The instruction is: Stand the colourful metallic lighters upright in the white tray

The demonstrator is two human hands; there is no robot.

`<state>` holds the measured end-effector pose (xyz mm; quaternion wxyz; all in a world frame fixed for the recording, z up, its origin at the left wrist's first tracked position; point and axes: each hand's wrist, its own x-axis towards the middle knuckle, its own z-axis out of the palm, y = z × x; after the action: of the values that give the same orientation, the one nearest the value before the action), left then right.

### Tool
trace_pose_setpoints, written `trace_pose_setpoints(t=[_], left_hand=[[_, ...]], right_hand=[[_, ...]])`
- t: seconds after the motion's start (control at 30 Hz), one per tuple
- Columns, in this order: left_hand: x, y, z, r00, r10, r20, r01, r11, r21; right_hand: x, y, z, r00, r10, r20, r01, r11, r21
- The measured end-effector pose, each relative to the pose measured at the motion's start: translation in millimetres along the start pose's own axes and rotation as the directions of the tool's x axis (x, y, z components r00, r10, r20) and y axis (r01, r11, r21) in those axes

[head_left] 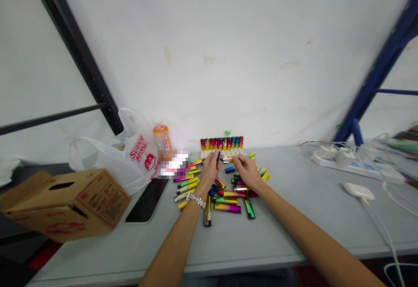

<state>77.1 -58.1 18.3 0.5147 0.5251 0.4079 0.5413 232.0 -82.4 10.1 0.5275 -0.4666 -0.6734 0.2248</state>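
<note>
My left hand, with a bracelet at the wrist, is closed around a dark blue lighter that points upward. Just to its right, my right hand has its fingers curled in a pinch; whatever is between them is hidden. Behind both hands a white holder carries a row of upright shiny coloured lighters. Many loose lighters lie around and under the hands, among them a yellow and magenta lighter, a green lighter and a gold one nearest me.
On the left are a cardboard box, a white plastic bag, a phone and an orange drink bottle. A power strip and a white charger with cables lie right. A wall stands behind the table.
</note>
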Motion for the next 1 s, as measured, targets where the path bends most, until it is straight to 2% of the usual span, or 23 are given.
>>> trace_pose_setpoints(t=[0.07, 0.2, 0.27, 0.37, 0.47, 0.67, 0.77, 0.87, 1.0], left_hand=[[9.7, -2.4, -6.4, 0.994, 0.093, 0.063, -0.098, 0.992, 0.081], [31.4, -3.0, -20.0, 0.961, 0.208, 0.181, -0.248, 0.94, 0.237], [42.8, -1.0, -26.5, 0.936, 0.297, 0.19, -0.349, 0.858, 0.376], [61.6, 1.3, -34.8, 0.891, 0.409, 0.198, -0.441, 0.671, 0.596], [79.9, 1.2, -39.6, 0.87, 0.413, 0.27, -0.471, 0.532, 0.703], [100.3, 2.9, -38.8, 0.846, 0.393, 0.361, -0.505, 0.37, 0.78], [104.3, 5.1, -37.3, 0.854, 0.377, 0.358, -0.489, 0.349, 0.799], [108.6, 5.0, -36.7, 0.872, 0.351, 0.34, -0.468, 0.401, 0.787], [115.5, 2.7, -36.5, 0.856, 0.371, 0.36, -0.5, 0.418, 0.758]], right_hand=[[0.7, 1.3, -0.4, 1.0, 0.0, 0.005, 0.0, 1.0, -0.005], [3.2, 4.8, -2.7, 1.0, -0.01, 0.026, 0.01, 1.0, -0.006], [4.3, 5.3, -4.6, 0.999, -0.012, 0.032, 0.012, 1.0, -0.016], [5.3, 5.5, -6.6, 0.999, -0.011, 0.036, 0.013, 0.999, -0.033], [5.4, 5.8, -6.4, 0.999, -0.004, 0.045, 0.006, 0.999, -0.036], [5.1, 3.8, -6.3, 0.998, 0.026, 0.061, -0.023, 0.999, -0.044], [5.1, 2.6, -7.7, 0.998, 0.022, 0.06, -0.02, 0.999, -0.044], [5.3, 2.8, -8.5, 0.998, 0.01, 0.062, -0.008, 0.999, -0.04], [6.5, 4.0, -10.3, 0.999, -0.008, 0.045, 0.01, 0.999, -0.046]])
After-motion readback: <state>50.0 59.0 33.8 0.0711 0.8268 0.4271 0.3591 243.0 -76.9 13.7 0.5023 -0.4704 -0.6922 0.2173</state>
